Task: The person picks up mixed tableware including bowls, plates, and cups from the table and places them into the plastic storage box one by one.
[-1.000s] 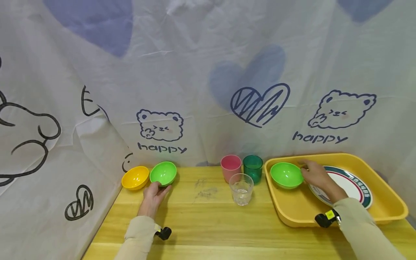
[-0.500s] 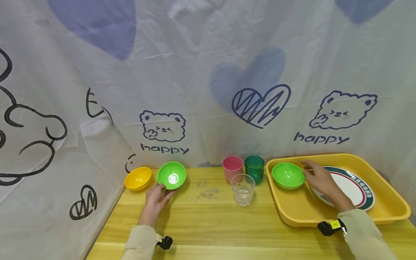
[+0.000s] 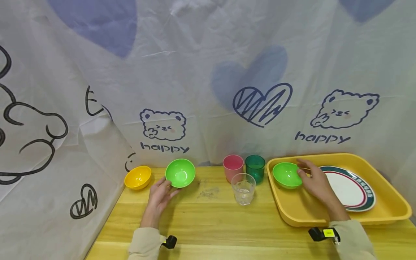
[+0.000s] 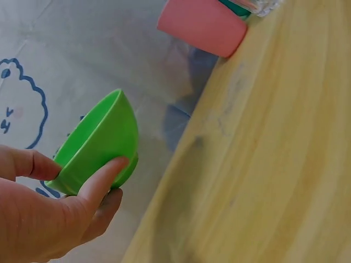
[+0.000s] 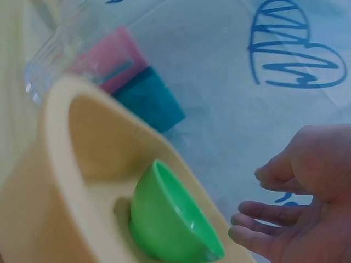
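Note:
My left hand [image 3: 160, 195] pinches a green bowl [image 3: 180, 173] by its near rim, some fingers at the rim and others under its side. In the left wrist view this bowl [image 4: 101, 145] is tilted and held up off the wooden table. A second green bowl [image 3: 287, 175] sits in the left end of a yellow tray [image 3: 292, 216]. Beside it is my right hand [image 3: 316, 184], fingers spread and nothing in its grasp. The right wrist view shows a gap between the right hand [image 5: 301, 203] and that bowl [image 5: 173, 216].
A yellow bowl [image 3: 138, 178] stands at the table's far left. A pink cup [image 3: 232, 167], a teal cup [image 3: 255, 169] and a clear cup [image 3: 243, 189] stand close together left of the tray. A white plate with a green rim [image 3: 346, 189] lies inside the tray.
My left hand has lifted its green bowl and carried it to the right, away from the yellow bowl. My right hand has stayed close to the bowl in the tray, shifting slightly.

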